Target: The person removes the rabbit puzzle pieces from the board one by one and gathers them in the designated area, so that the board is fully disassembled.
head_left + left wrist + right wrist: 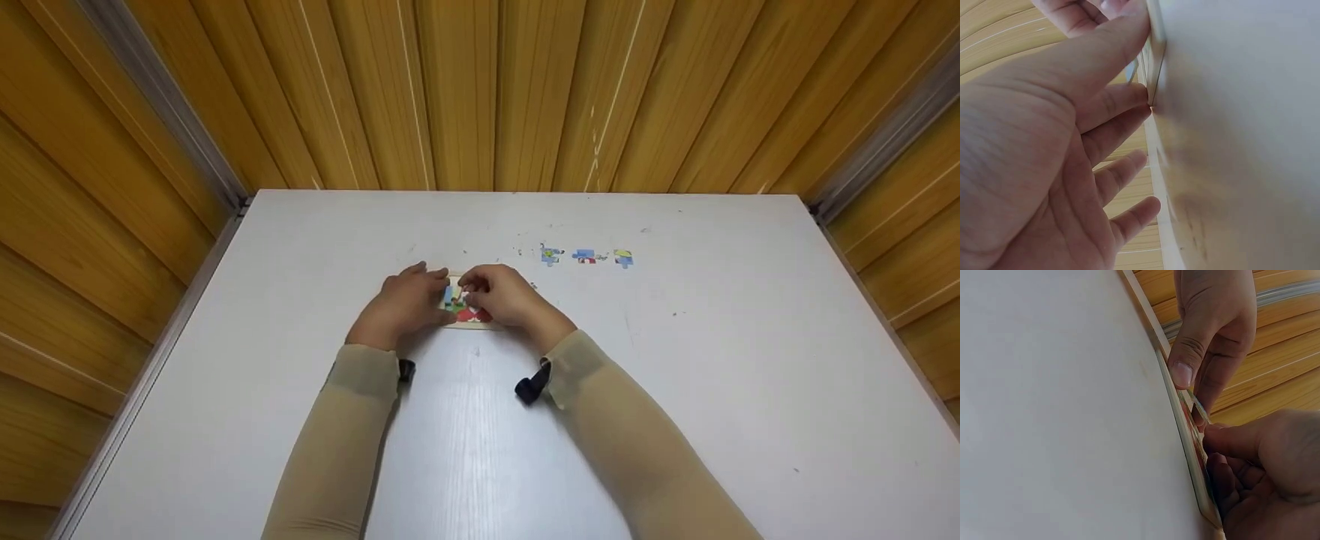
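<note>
Between both hands a small wooden jigsaw puzzle board (472, 325) lies on the white table, its picture showing red, green, blue and white. My left hand (409, 300) rests at the board's left side, thumb on the near edge and index finger by the far corner. The other fingers are spread loosely, as the left wrist view shows. My right hand (506, 295) is over the board's right part, thumb and fingertips pinching a thin puzzle piece (1201, 408). That piece stands tilted against the board in the right wrist view; the fingers hide most of its picture.
Beyond the board to the right lie three loose puzzle pieces: a blue and green one (550, 255), a blue and red one (585, 256) and a yellow and blue one (623, 258). Wood-patterned walls (487, 97) stand behind the table (712, 360) and at its sides.
</note>
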`<action>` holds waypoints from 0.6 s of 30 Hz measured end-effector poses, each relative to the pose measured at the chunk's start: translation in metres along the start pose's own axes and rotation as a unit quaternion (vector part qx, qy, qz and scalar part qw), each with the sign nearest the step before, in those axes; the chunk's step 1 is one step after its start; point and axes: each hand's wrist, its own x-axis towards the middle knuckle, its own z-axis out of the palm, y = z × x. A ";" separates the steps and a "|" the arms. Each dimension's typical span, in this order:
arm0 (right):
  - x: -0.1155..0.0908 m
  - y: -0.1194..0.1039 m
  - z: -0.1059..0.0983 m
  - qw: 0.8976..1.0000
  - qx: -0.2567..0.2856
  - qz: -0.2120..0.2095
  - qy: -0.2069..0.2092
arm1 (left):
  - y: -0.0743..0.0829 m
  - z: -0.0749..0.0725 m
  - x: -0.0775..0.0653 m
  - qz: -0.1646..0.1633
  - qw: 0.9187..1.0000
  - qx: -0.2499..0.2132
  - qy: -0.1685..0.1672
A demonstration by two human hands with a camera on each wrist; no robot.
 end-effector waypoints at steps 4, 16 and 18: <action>0.000 0.001 -0.004 1.000 0.008 -0.002 -0.012 | -0.002 0.003 0.001 -0.004 1.000 -0.003 -0.005; -0.021 0.009 -0.036 1.000 -0.003 -0.017 -0.018 | 0.003 0.008 0.002 -0.004 1.000 -0.028 -0.010; -0.026 0.010 -0.043 1.000 -0.009 -0.020 -0.011 | 0.003 0.008 0.003 -0.005 0.999 -0.032 -0.010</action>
